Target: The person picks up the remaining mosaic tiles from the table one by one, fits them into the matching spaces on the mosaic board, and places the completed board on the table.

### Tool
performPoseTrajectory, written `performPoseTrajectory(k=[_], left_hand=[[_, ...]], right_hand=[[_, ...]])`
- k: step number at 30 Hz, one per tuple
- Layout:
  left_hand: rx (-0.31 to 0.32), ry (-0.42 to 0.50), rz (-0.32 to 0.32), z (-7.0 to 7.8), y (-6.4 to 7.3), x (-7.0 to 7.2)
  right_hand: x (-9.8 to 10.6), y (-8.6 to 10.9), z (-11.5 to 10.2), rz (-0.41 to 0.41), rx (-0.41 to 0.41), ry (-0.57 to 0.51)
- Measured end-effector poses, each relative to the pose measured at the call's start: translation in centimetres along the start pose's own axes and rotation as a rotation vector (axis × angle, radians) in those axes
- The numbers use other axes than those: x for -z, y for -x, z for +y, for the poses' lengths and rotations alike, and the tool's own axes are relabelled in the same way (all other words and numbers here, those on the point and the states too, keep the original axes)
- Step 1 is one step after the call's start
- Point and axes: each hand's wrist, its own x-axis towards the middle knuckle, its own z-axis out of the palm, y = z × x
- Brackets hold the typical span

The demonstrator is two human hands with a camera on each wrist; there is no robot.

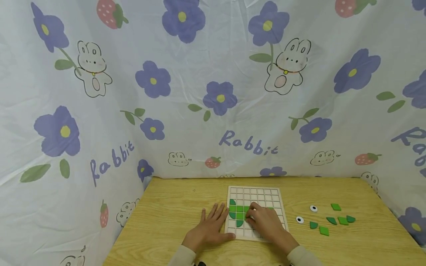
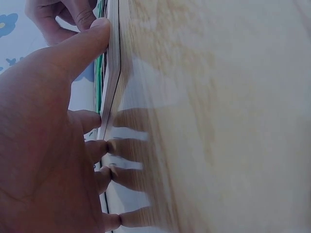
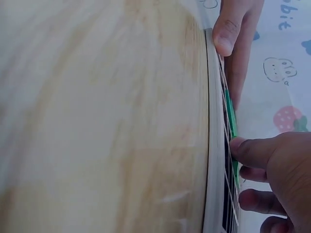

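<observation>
A white grid board (image 1: 244, 232) lies on the wooden table. On its left side, bright green square tiles (image 1: 239, 208) fill several cells, with dark green quarter-round tiles (image 1: 239, 223) around them. My left hand (image 1: 211, 229) rests flat with spread fingers at the board's left edge, its thumb (image 2: 92, 41) touching the near corner. Over the middle of the board, my right hand (image 1: 263, 220) has bent fingers and pinches a green tile (image 3: 235, 167) at the grid surface. That hand hides much of the tile and the cells beneath it.
Right of the board lie two round eye pieces (image 1: 313, 208), several green squares (image 1: 324, 231) and dark green quarter-rounds (image 1: 314, 225). A white printed curtain (image 1: 186, 122) hangs behind the wooden table (image 1: 166, 207) and along its sides.
</observation>
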Motion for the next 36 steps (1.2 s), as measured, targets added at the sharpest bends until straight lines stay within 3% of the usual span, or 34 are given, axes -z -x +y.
performPoseTrajectory(k=[12, 36], left_hand=[[0.003, -0.008, -0.005, 0.1, 0.2, 0.1], [0.004, 0.002, -0.002, 0.0, 0.2, 0.1]], right_hand=[[0.8, 0.0, 0.0, -0.076, 0.011, -0.014], [1.5, 0.5, -0.3, -0.125, -0.005, -0.036]])
